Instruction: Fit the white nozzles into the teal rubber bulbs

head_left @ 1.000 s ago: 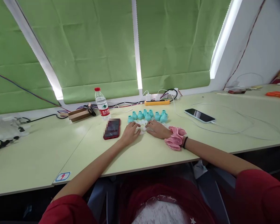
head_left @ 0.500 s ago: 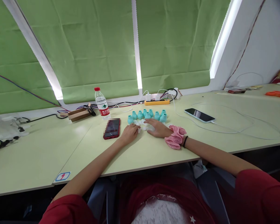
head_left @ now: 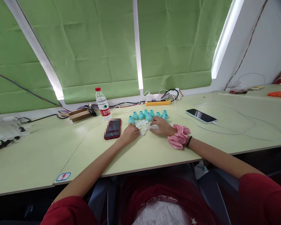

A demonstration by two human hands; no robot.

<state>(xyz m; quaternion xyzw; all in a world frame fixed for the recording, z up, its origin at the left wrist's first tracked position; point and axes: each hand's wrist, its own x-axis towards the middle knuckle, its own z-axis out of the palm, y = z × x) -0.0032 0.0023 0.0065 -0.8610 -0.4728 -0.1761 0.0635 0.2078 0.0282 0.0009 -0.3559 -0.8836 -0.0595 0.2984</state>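
Note:
Small translucent white pieces [head_left: 144,123] lie scattered on the table between my two hands. Behind them stand several turquoise vase-shaped pieces [head_left: 148,117] with open necks, grouped in rough rows. My left hand [head_left: 129,133] rests at the left side of the scatter, fingers curled; whatever is at its fingertips is too small to make out. On the right, my right hand [head_left: 162,126] has its thumb and fingers around a larger translucent white piece [head_left: 154,127], partly hidden by the fingers. That wrist carries a pink scrunchie [head_left: 179,136] and a black band.
A red-cased phone [head_left: 113,128] lies left of my left hand, near a water bottle [head_left: 103,104] and a cardboard box [head_left: 79,115]. Behind the turquoise pieces sits a yellow power strip [head_left: 158,102]. A charging phone [head_left: 201,116] with a white cable lies right.
My right hand has shifted right, uncovering more of the white pieces. The left hand has dropped slightly and stays beside the scatter.

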